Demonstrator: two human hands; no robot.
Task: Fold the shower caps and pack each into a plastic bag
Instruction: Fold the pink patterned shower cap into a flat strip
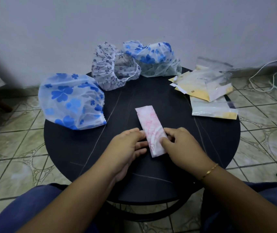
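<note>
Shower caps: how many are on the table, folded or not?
4. A pink folded cap lies between both hands; a blue-flower cap sits left; a dark-sprig cap at the back; another blue-flower cap behind it. More may hide among the plastic bags.

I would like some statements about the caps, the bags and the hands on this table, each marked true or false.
1. The pink cap is folded into a narrow strip. True.
2. Both hands are on the pink cap's near end, the left hand on one side, the right hand on the other. True.
3. The pink cap is already inside a plastic bag. False: it lies bare on the round table.
4. The plastic bags lie at the left. False: they lie at the right edge.
5. Three caps are unfolded, among them the blue-flowered cap. True.
</note>
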